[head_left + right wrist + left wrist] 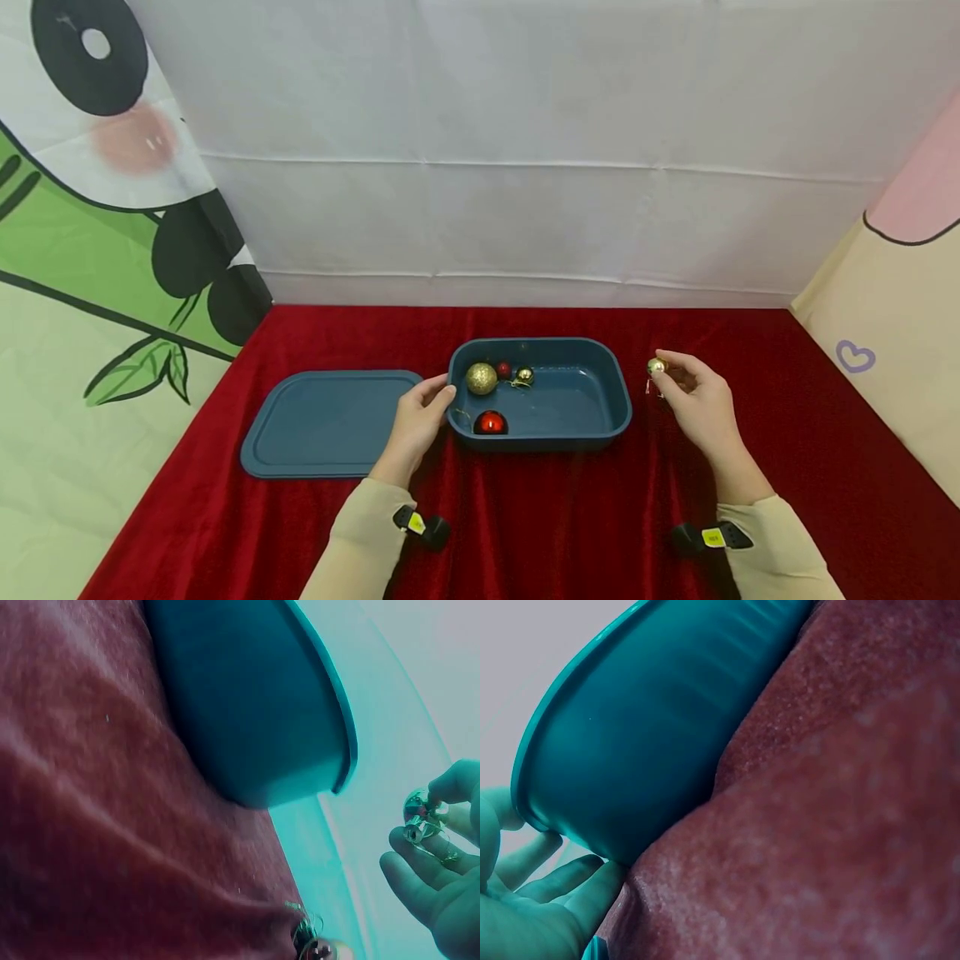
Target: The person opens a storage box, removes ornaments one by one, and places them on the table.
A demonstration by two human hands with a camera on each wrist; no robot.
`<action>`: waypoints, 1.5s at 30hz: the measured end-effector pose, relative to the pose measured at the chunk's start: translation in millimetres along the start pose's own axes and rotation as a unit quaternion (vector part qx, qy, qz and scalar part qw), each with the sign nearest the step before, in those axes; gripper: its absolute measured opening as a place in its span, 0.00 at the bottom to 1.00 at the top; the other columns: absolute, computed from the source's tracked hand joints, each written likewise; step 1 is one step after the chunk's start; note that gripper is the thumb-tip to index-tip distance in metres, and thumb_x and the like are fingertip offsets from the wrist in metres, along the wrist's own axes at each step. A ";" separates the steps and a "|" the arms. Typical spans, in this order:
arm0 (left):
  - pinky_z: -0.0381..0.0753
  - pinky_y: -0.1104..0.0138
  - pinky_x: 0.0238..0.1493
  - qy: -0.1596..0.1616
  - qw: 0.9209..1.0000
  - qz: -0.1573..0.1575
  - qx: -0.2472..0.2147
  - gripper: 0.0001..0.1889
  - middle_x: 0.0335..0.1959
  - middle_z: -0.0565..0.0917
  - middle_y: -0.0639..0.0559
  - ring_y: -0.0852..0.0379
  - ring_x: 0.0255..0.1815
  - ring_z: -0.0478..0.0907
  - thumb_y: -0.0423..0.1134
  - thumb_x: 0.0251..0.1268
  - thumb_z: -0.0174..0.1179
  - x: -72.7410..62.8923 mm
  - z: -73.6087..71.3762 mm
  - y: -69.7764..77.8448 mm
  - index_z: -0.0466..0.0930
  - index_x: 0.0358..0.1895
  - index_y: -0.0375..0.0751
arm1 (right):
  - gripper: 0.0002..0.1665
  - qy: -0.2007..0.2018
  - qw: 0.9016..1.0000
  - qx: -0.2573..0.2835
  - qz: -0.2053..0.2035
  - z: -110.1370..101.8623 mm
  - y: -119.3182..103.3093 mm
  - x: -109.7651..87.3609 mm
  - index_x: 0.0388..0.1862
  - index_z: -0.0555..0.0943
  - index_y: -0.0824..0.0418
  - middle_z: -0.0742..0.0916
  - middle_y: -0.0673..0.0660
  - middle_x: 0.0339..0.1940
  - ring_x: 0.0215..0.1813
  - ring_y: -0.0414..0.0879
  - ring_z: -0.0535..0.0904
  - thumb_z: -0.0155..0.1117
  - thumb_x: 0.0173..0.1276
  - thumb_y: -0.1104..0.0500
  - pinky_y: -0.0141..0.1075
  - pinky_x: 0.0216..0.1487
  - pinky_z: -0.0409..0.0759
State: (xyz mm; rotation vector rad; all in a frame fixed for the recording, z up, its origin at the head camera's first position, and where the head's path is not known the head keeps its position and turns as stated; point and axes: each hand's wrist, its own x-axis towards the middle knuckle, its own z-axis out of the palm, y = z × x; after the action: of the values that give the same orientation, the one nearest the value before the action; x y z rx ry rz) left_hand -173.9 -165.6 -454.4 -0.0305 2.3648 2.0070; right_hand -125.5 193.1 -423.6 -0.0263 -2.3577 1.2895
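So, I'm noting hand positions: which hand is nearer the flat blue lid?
Left. The left hand is by the right end of the lid, gripping the blue box; the right hand is farther off, past the box's opposite end.

Left arm (pixel 356 537) and right arm (pixel 780 550) enter head view from the bottom, angled inward. Left hand (pixel 416 419): gripping, thumb opposite the fingers. Right hand (pixel 703 408): pinching at the thumb tip, lower fingers partly extended. Hands well apart, roughly level.
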 end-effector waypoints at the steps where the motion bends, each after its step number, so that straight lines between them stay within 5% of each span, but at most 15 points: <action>1: 0.79 0.69 0.42 0.000 1.000 0.004 -0.002 0.21 0.53 0.80 0.38 0.54 0.46 0.79 0.43 0.68 0.55 -0.2 0.1 0.2 0.74 0.61 0.38 | 0.19 0.002 1.000 -0.001 0.007 -1.7 0.9 0.1 0.56 0.79 0.62 0.83 0.49 0.35 0.31 0.28 0.76 0.61 0.67 0.60 0.23 0.29 0.77; 6: 0.80 0.71 0.37 0.002 1.000 0.027 -0.004 0.23 0.51 0.81 0.37 0.58 0.40 0.80 0.44 0.66 0.56 -2.5 -0.6 1.0 0.74 0.59 0.35 | 0.18 0.025 0.999 -0.020 0.023 -7.5 6.8 1.4 0.54 0.79 0.61 0.84 0.45 0.34 0.31 0.27 0.75 0.61 0.67 0.58 0.21 0.29 0.75; 12: 0.78 0.72 0.39 -0.001 1.000 0.001 -0.005 0.22 0.53 0.80 0.37 0.54 0.44 0.79 0.41 0.67 0.55 -1.0 -0.6 2.5 0.73 0.62 0.37 | 0.17 0.047 0.998 -0.021 0.042 -12.9 13.1 3.1 0.53 0.80 0.62 0.84 0.42 0.32 0.32 0.23 0.76 0.61 0.66 0.59 0.19 0.32 0.73; 18: 0.77 0.73 0.38 0.000 1.000 -0.004 -0.004 0.21 0.53 0.80 0.36 0.53 0.44 0.79 0.40 0.68 0.55 0.7 -0.8 1.2 0.73 0.62 0.37 | 0.18 0.058 0.995 -0.042 0.069 -18.5 22.2 5.2 0.53 0.80 0.62 0.87 0.52 0.33 0.31 0.23 0.74 0.61 0.66 0.58 0.18 0.32 0.72; 25: 0.77 0.72 0.37 0.001 1.000 -0.001 -0.003 0.20 0.51 0.80 0.36 0.54 0.42 0.79 0.40 0.68 0.55 1.6 -0.7 0.8 0.74 0.61 0.38 | 0.19 0.048 0.993 -0.058 0.095 -26.3 34.9 5.2 0.54 0.79 0.63 0.81 0.42 0.33 0.32 0.23 0.72 0.60 0.66 0.57 0.18 0.32 0.71; 34: 0.77 0.73 0.37 0.001 1.000 -0.006 -0.003 0.21 0.51 0.80 0.36 0.58 0.40 0.78 0.41 0.68 0.56 1.3 -1.1 2.7 0.74 0.61 0.37 | 0.23 0.014 0.991 -0.078 0.112 -31.2 47.1 5.0 0.56 0.77 0.67 0.82 0.61 0.41 0.32 0.24 0.69 0.61 0.66 0.56 0.20 0.30 0.70; 45: 0.77 0.72 0.38 0.000 1.000 -0.013 0.006 0.20 0.51 0.80 0.38 0.57 0.41 0.78 0.41 0.68 0.55 1.9 -0.6 1.3 0.74 0.61 0.39 | 0.22 -0.015 0.988 -0.087 0.129 -31.6 55.3 4.6 0.53 0.77 0.70 0.83 0.67 0.43 0.31 0.25 0.69 0.62 0.65 0.57 0.23 0.30 0.70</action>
State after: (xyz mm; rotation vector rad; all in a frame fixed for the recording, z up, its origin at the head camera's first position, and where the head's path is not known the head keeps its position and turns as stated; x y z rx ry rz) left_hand -175.8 -165.9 -453.1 -0.0600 2.3630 1.9824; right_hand -127.9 250.3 -451.7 -0.3809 -2.5508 1.1973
